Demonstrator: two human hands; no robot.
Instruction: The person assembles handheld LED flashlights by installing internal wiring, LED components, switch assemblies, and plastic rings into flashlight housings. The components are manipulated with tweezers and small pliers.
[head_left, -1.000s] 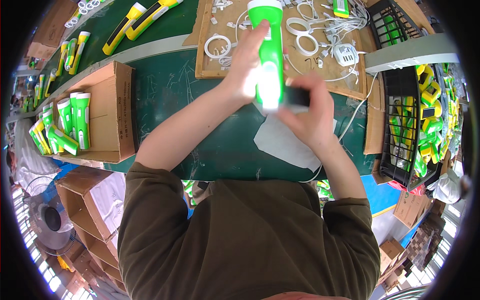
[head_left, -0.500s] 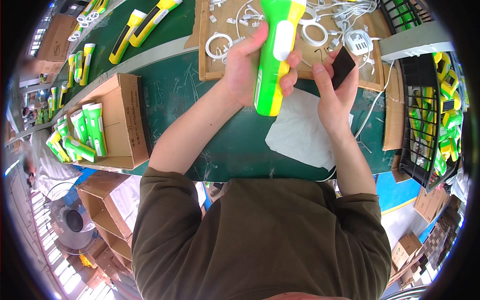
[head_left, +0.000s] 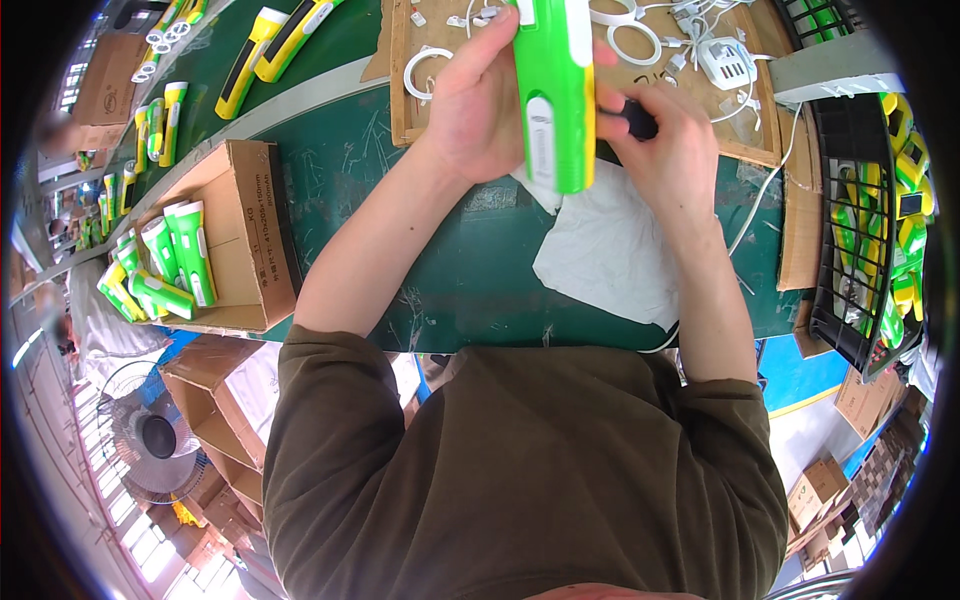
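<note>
Flashlight: the green-and-yellow flashlight (head_left: 560, 120) is held above the desk (head_left: 450, 270), its near end toward you and its far end cut off by the upper edge of the view.
Left grip: your left grip (head_left: 475, 125) is wrapped around the barrel, thumb along its left side, probably to steady it while the panelled face stays turned up to your eyes.
Right grip: your right grip (head_left: 668, 145) pinches a black piece (head_left: 640, 120) just right of the barrel; such a fingertip hold would suit fine handling. Your fingers cover much of it, and whether it touches the flashlight you cannot tell from here.
White sheet: the white sheet (head_left: 610, 255) lies below both hands, perhaps to spare the casing from the bare desktop.
Wooden board: the wooden board (head_left: 398, 95) lies beyond your hands, carrying white rings (head_left: 633, 44), cables and a white charging block (head_left: 728, 64), likely grouped there to leave room nearer you.
Carton: the carton (head_left: 262, 235) at your left has green-and-white flashlights (head_left: 190, 255) leaning together at one end, presumably kept within reach.
Black crate: the black crate (head_left: 838, 338) at your right holds yellow-and-green lamps (head_left: 910, 240), heaped loosely, so apparently not sorted.
</note>
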